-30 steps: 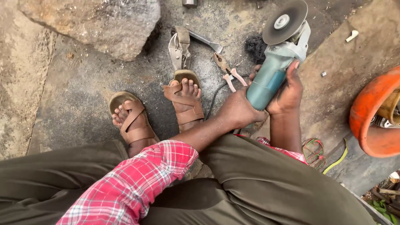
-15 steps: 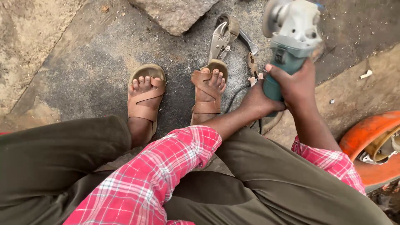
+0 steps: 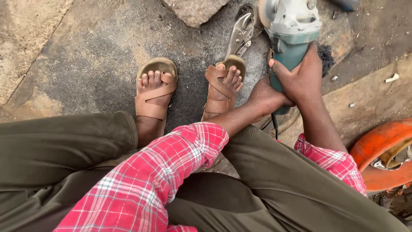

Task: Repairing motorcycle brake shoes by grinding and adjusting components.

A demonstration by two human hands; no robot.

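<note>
I hold a teal and grey angle grinder (image 3: 292, 30) upright in front of my right knee. My right hand (image 3: 302, 77) wraps around its teal body. My left hand (image 3: 266, 96) reaches across from the red plaid sleeve and grips the lower end of the body, where the black cord (image 3: 274, 129) comes out. The grinder's head is cut off by the top edge of the view. My two feet in brown sandals (image 3: 154, 92) rest on the dark ground just left of the tool.
Locking pliers (image 3: 240, 34) lie on the ground beyond my right foot. A grey rock (image 3: 195, 9) sits at the top. An orange curved object (image 3: 382, 150) lies at the right. Cracked concrete slabs (image 3: 25, 47) lie at left and right.
The grinder has come closer to me and its disc has left the view. My view has shifted so feet and pliers sit nearer the middle. Both hands keep their grip.
</note>
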